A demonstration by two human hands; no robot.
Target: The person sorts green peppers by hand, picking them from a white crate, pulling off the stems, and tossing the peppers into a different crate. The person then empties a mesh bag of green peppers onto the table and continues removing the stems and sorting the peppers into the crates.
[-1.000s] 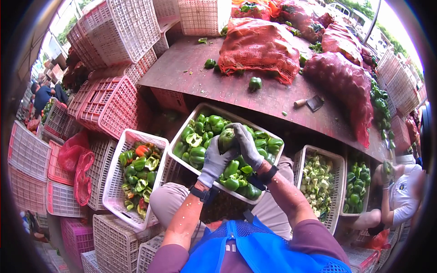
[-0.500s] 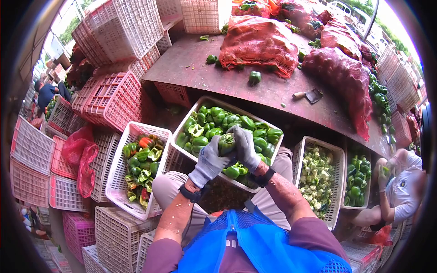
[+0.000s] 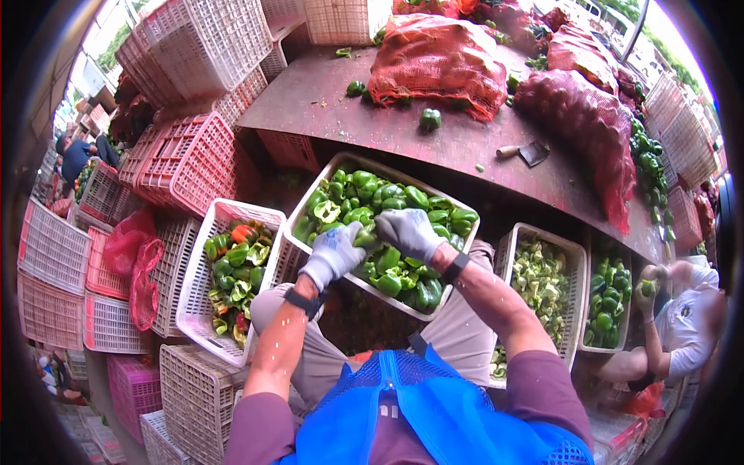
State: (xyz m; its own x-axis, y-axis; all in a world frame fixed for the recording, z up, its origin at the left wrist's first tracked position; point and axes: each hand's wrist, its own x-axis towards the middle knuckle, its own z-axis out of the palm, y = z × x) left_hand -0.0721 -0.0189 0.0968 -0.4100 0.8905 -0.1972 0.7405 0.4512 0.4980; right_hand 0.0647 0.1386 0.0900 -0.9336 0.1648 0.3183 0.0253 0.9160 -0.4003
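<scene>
Both of my hands wear grey gloves and are over a white crate [image 3: 364, 290] full of green peppers [image 3: 381, 191]. My left hand [image 3: 338, 251] has its fingers curled at a green pepper near the crate's middle. A little to the right, my right hand [image 3: 411, 233] is closed with its fingertips pointing left; what lies in it is hidden. The two hands are apart, with peppers visible between and below them.
To the left stands a crate of mixed peppers [image 3: 186, 310]; to the right, a crate of pale green pieces [image 3: 575, 310]. A table [image 3: 310, 101] ahead bears red net sacks [image 3: 434, 62] and a cleaver [image 3: 533, 153]. A co-worker [image 3: 690, 310] sits far right.
My hands, which were together around a green pepper, have moved apart, the left one to the left and the right one slightly right. The pepper between them no longer shows there.
</scene>
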